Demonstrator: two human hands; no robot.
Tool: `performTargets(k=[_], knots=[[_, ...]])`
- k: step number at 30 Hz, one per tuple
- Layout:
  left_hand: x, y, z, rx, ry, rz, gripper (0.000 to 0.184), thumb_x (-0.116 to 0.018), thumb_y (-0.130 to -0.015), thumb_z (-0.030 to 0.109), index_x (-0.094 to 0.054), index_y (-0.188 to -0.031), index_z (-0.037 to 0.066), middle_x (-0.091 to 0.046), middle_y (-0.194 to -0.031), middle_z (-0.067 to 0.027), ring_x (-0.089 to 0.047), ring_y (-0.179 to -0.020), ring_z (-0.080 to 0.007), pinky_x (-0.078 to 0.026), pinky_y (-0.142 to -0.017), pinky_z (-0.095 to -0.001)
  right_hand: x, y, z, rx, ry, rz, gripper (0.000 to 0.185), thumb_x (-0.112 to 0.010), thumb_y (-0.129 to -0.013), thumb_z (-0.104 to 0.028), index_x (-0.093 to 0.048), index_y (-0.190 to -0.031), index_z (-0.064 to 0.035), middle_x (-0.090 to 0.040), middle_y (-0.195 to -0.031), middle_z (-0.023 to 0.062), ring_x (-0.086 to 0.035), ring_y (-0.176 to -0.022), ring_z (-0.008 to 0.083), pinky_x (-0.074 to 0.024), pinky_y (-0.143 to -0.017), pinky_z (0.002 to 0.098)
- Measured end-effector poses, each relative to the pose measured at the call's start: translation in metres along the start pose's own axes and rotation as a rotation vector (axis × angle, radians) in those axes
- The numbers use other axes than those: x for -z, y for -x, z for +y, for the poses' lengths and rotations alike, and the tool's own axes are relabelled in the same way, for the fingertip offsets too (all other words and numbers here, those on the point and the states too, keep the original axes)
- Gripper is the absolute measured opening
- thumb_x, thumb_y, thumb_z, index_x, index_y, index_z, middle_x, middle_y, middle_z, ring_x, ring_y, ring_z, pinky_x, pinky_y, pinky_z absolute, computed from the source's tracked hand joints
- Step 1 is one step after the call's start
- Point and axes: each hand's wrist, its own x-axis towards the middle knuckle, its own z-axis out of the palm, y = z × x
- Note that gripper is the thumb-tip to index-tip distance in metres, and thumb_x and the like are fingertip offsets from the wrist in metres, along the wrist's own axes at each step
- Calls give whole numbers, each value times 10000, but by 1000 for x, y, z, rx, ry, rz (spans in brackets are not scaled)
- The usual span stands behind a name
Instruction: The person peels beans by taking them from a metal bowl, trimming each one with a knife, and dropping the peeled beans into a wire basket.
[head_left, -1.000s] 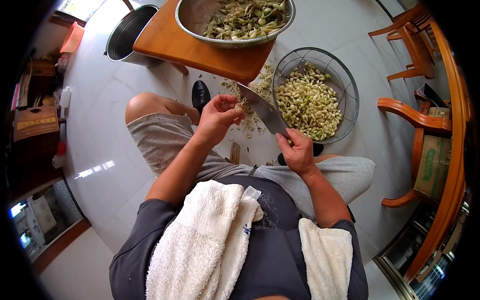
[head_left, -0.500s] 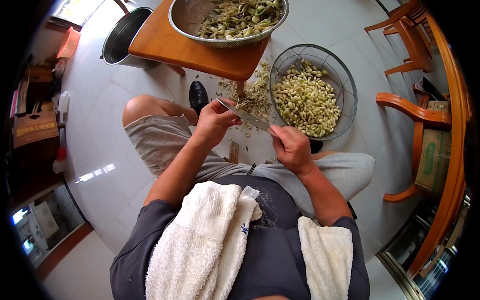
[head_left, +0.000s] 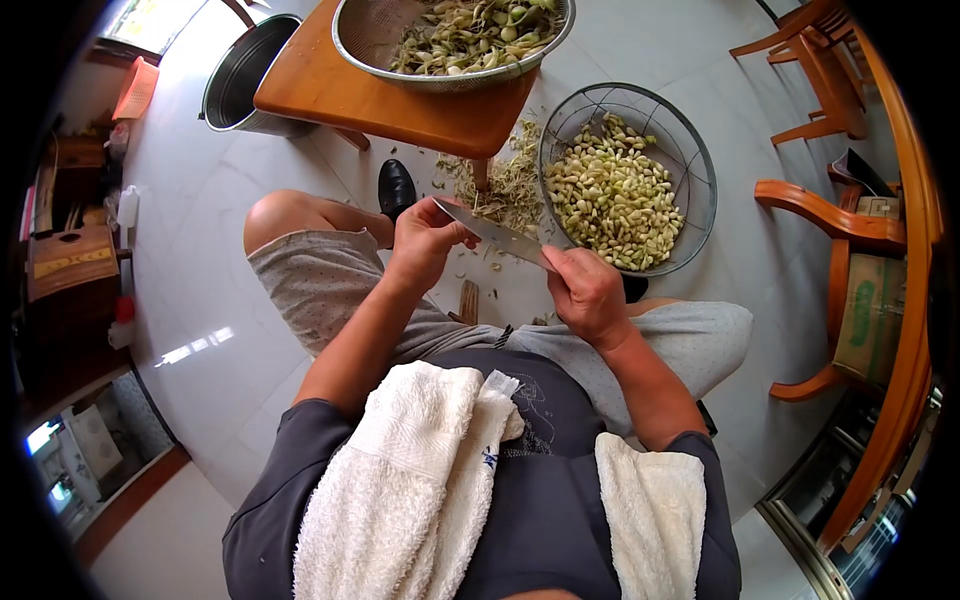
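Note:
My right hand (head_left: pixel 590 295) is wrapped around the handle of a knife (head_left: pixel 505 238), whose blade points up and left over my lap. The tip of the blade reaches my left hand (head_left: pixel 425 240), which is closed in a pinch behind it. Whatever sits between my left fingers is too small and hidden to make out. Beyond my right hand, a wire basket (head_left: pixel 708 205) on the floor holds many trimmed pale bulbs (head_left: pixel 620 195). Trimmings (head_left: pixel 510 190) lie scattered on the floor past the blade.
A wooden stool (head_left: pixel 400 115) bears a metal colander (head_left: pixel 450 80) of untrimmed bulbs with stems. Behind it at left stands a dark metal bucket (head_left: pixel 235 85). Wooden chairs (head_left: pixel 830 225) and a cardboard box (head_left: pixel 868 310) are at right. White towels (head_left: pixel 400 470) hang over my chest.
Both hands and the knife stay almost in place, with the left fingers shifting slightly at the blade. The whole view has tilted a little.

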Motion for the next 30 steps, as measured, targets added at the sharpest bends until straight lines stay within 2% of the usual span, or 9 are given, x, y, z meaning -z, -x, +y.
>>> performTargets(k=[4,13,16,19,22,24,25,26,30], knots=[[0,0,1,-41,-41,4,202,-626,-771,-86,-576,-959,-33,-661,-791,-135,-635,-666,-203,-518,-629,-315,0,1,0,6,9,-1,295,-621,-745,-34,-618,-1040,-36,-570,-760,96,-565,-694,286,-462,-600,377],[12,-3,-6,53,303,-135,216,-647,-797,-43,-587,-1001,-9,-654,-793,-113,-635,-672,-205,-516,-638,-333,-2,1,-8,15,11,27,325,-621,-733,-20,-607,-1058,-34,-571,-771,97,-564,-699,293,-465,-599,382],[11,-3,-5,22,315,-157,201,-670,-803,-5,-595,-990,-4,-655,-800,-112,-635,-671,-204,-516,-637,-326,-1,1,-12,-4,-13,10,342,-609,-718,41,-615,-1058,2,-592,-812,138,-583,-709,315,-483,-630,376],[11,-3,-2,-16,268,-170,182,-673,-808,3,-603,-976,-3,-655,-801,-115,-635,-675,-206,-518,-631,-320,0,0,-12,-3,-6,14,335,-605,-725,41,-613,-1057,-2,-596,-807,127,-583,-704,318,-478,-614,378],[14,-4,3,16,264,-267,174,-691,-787,2,-606,-939,12,-647,-889,-109,-625,-710,-192,-507,-653,-301,-5,3,-10,-133,59,-13,204,-595,-760,-23,-640,-960,-20,-604,-781,143,-586,-693,332,-471,-609,398],[7,-1,8,11,228,-255,157,-684,-798,8,-609,-936,19,-638,-907,-119,-604,-680,-179,-481,-623,-284,-10,13,10,-341,140,-186,112,-564,-787,-89,-628,-863,-35,-612,-783,160,-592,-726,351,-476,-637,429],[4,0,12,8,211,-250,149,-681,-804,11,-610,-934,23,-633,-917,-124,-593,-665,-173,-468,-607,-276,-9,17,19,-444,181,-272,108,-549,-801,-122,-621,-815,-43,-616,-784,168,-595,-742,361,-478,-652,445],[4,-2,13,21,268,-296,143,-670,-812,5,-612,-944,15,-640,-905,-117,-603,-671,-181,-484,-615,-287,-7,20,25,-533,135,-237,183,-527,-814,-170,-601,-739,-20,-616,-764,198,-591,-734,390,-471,-656,462],[0,1,17,116,463,-352,136,-635,-840,-2,-624,-975,4,-653,-903,-100,-620,-690,-192,-514,-638,-309,-4,13,24,-663,-14,-252,202,-539,-815,-182,-593,-737,-3,-603,-715,205,-589,-711,401,-466,-645,459]])
